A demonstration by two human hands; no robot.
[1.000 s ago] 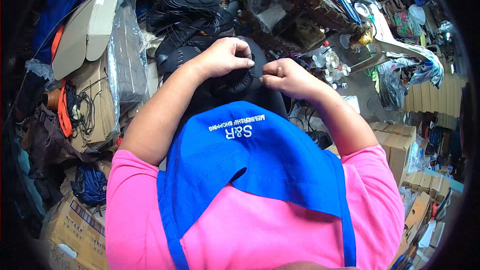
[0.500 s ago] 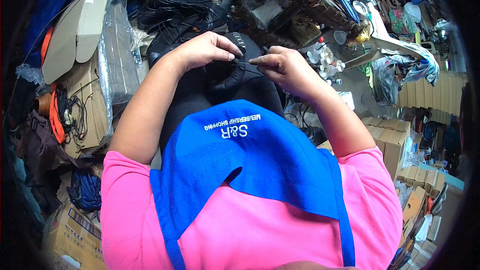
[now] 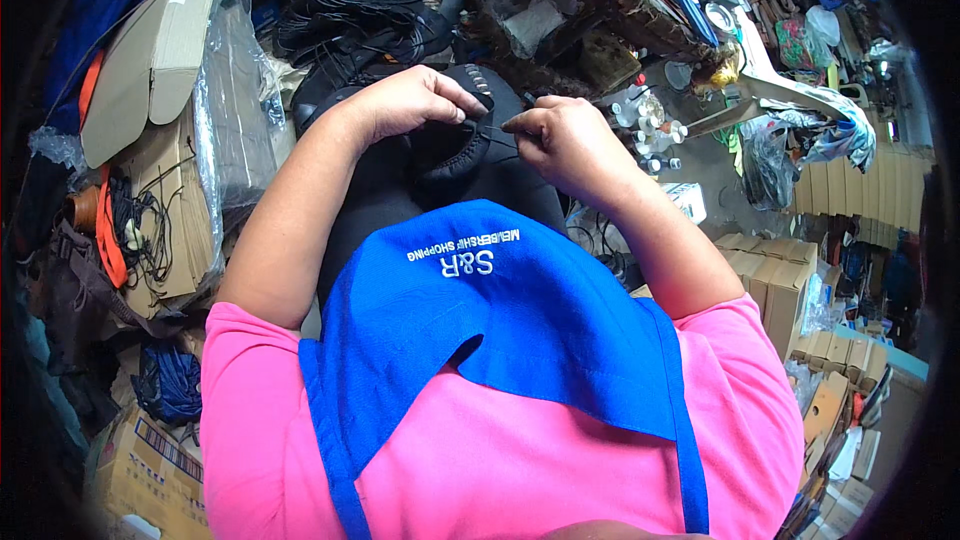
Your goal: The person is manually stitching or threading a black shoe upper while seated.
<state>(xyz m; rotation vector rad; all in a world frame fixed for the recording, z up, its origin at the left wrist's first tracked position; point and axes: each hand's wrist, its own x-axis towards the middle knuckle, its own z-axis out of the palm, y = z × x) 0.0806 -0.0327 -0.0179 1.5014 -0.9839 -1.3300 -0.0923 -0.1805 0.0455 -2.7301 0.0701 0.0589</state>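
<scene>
On my lap lies a black shoe-like piece (image 3: 447,168) with a row of stitches along its curved rim; pale stitches show at its far end. My left hand (image 3: 418,104) is closed on its upper edge, thumb and fingers pinching the rim. Just to the right, my right hand (image 3: 566,142) is closed with its forefinger pointing at the rim. A thin needle-like tool (image 3: 497,128) runs from those fingers to the stitched edge, and a dark strand seems to hang beneath it. The fingers hide most of the tool.
Beyond my knees sits a heap of black cord (image 3: 350,15). Small bottles (image 3: 655,130) stand to the right, near stacked cardboard boxes (image 3: 770,270). Cardboard sheets (image 3: 165,50) and a plastic-wrapped dark sheet (image 3: 240,100) lean at the left. A blue apron (image 3: 480,320) covers my front.
My right hand has shifted slightly right and turned, its fingers curling in more. The left hand and the black piece stay almost in place.
</scene>
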